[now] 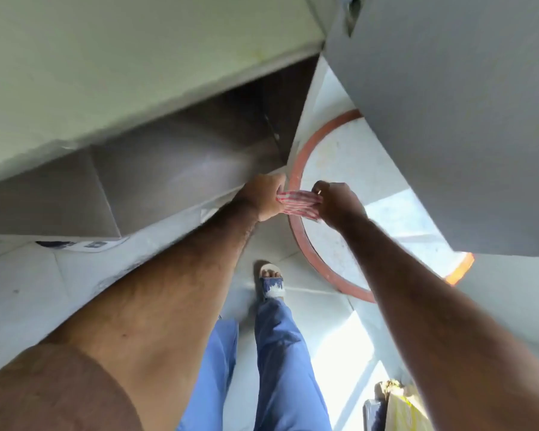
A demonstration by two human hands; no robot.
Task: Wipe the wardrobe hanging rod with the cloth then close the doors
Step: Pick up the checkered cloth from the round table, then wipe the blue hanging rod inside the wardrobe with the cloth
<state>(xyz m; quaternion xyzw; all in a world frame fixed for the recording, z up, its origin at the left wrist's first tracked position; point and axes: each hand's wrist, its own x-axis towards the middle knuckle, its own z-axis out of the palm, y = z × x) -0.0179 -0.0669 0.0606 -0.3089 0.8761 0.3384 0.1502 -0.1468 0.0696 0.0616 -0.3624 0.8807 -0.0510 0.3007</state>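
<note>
A red-and-white striped cloth (297,203) is stretched between my two hands, low in front of me. My left hand (266,195) grips its left end and my right hand (339,205) grips its right end; a ring shows on a right finger. The open wardrobe (175,169) lies at the left, its dark interior visible under a pale shelf panel (106,73). A grey wardrobe door (448,104) stands open at the upper right. No hanging rod can be made out in this view.
The floor is pale tile with a red ring pattern (302,244) under my hands. My foot in a blue sandal (271,283) and blue trousers show below. A yellow bag (402,405) sits at the lower right. Bright sunlight falls on the floor at the right.
</note>
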